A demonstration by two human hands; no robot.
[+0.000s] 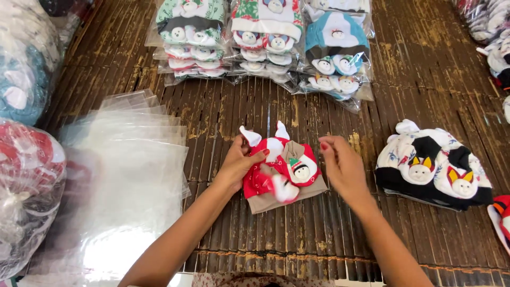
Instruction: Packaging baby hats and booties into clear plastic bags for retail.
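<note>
A red baby cap set (284, 170) with white ears, a small round face patch and a tan band lies on the dark slatted mat (319, 234) in front of me. My left hand (239, 162) grips its left edge, thumb on the red cloth. My right hand (342, 162) hovers just right of the set, fingers curled near its upper right corner; whether it touches the cloth I cannot tell.
A pile of clear plastic bags (122, 175) lies to the left. Bagged cap sets in stacks (265, 42) sit at the far side. An unbagged black and white cap pile (433, 167) rests at right. Big filled sacks (26, 175) line the left edge.
</note>
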